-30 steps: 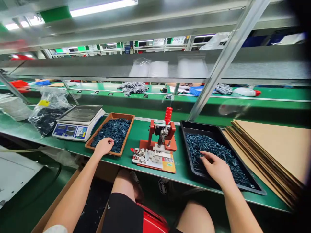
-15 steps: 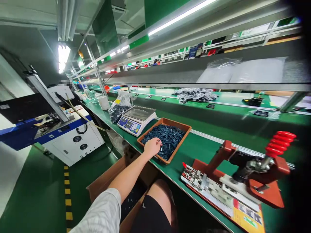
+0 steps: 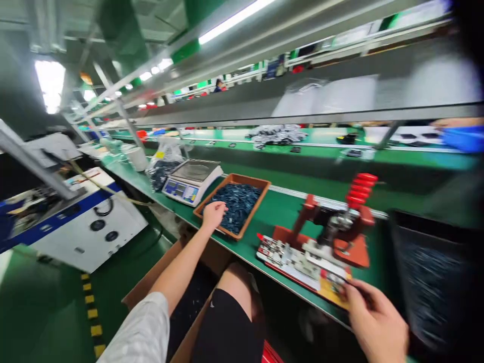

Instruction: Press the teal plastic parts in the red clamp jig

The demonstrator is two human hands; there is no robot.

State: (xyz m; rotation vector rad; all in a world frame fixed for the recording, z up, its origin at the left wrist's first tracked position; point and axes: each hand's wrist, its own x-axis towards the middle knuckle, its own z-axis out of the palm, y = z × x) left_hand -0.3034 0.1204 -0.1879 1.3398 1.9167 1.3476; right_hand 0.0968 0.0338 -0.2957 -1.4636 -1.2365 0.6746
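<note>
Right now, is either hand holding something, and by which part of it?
It cannot be told. The left hand is over the brown tray and the right hand by the clamp fixture, but blur hides whether anything is pinched.

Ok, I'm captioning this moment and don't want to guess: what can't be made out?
Head view:
Left hand: anything in its grasp, hidden by the hand itself.
Right hand: whatever it may pinch, blurred and partly covered by fingers.
Black rectangular tray: right side, lost in the dark picture edge.
White scale with blue panel: readout, too small and blurred.
</note>
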